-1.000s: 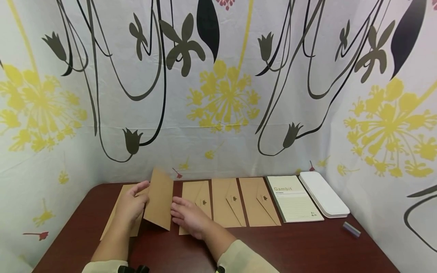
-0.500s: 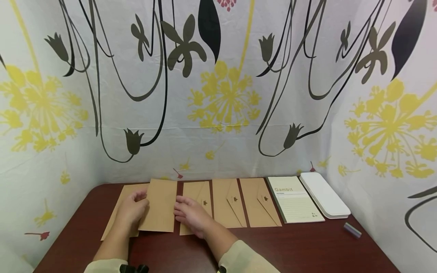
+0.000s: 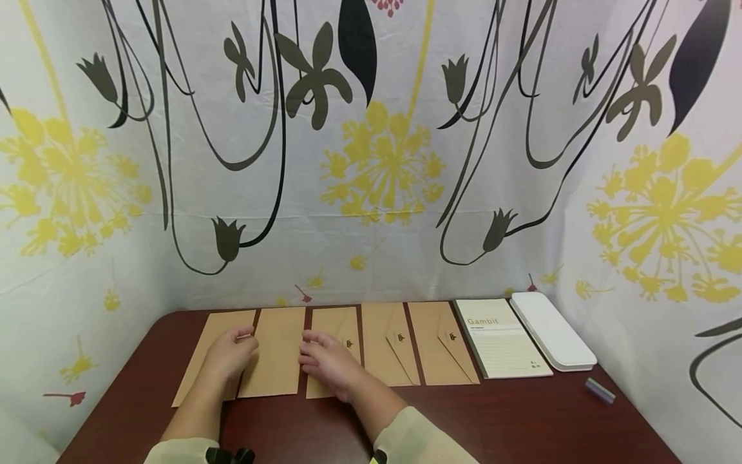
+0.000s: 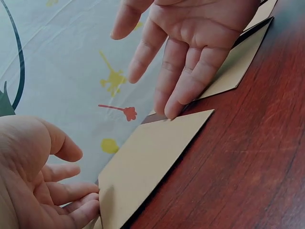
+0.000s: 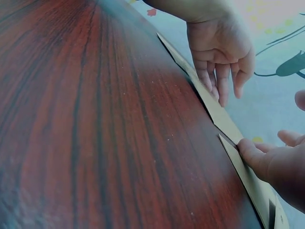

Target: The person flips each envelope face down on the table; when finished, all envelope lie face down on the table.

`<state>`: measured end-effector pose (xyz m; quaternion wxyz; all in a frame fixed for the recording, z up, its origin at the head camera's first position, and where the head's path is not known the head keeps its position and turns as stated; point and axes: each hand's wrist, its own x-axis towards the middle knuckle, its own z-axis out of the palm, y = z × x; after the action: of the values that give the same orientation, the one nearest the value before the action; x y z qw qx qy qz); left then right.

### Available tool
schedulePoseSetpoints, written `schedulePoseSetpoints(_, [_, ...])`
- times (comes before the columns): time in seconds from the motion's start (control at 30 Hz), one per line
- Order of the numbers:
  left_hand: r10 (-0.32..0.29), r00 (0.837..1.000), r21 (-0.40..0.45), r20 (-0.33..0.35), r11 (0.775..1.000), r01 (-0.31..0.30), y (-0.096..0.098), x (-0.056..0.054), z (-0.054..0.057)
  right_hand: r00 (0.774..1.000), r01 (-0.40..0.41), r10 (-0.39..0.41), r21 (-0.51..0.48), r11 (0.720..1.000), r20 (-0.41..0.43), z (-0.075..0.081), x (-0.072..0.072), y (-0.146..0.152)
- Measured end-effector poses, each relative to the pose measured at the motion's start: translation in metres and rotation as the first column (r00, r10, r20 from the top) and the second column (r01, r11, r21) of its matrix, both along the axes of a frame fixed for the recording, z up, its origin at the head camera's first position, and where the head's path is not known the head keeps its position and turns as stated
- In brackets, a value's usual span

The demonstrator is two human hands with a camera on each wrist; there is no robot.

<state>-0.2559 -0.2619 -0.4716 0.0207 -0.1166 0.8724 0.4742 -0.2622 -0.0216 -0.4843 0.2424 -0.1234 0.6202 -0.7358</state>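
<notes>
A plain brown kraft envelope lies flat on the table between my two hands, second from the left in a row of envelopes. My left hand is at its left edge, overlapping the leftmost envelope; in the left wrist view its fingertips touch the envelope's edge. On the opposite side my right hand has extended fingers with the tips right at the edge, and it partly covers a third envelope with a flap and small dark crown print. In the right wrist view, the right fingers reach the envelope's edge.
Farther right lie two more flap-up envelopes, a cream "Gambit" notepad and a white rounded case. A small greyish stick rests near the table's right edge. Patterned cloth hangs behind the dark-red table.
The envelope between my hands has gone from standing tilted to lying flat in the row. My left fingers have come down with it, while the right hand has barely moved.
</notes>
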Motion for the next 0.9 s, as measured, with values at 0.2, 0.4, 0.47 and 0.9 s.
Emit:
schedulePoseSetpoints(0.2, [-0.021, 1.000, -0.034, 0.004, 0.999, 0.021, 0.000, 0.000, 0.002, 1.000, 0.001, -0.001, -0.012, 1.000, 0.007, -0.001, 0.000, -0.001])
schedulePoseSetpoints(0.4, [0.006, 0.999, -0.031, -0.034, 0.999, -0.007, 0.007, 0.002, 0.005, 1.000, 0.008, -0.008, -0.031, 0.999, 0.012, 0.001, -0.004, 0.001])
schedulePoseSetpoints(0.47, [0.038, 0.997, 0.020, -0.060, 0.999, -0.037, 0.014, 0.001, 0.008, 1.000, 0.031, -0.031, -0.029, 0.999, 0.002, 0.004, -0.007, 0.003])
schedulePoseSetpoints(0.9, [0.095, 0.982, 0.221, -0.160, 0.974, -0.058, 0.080, -0.010, 0.010, 0.990, 0.098, -0.091, 0.065, 0.993, -0.108, 0.011, -0.032, 0.072])
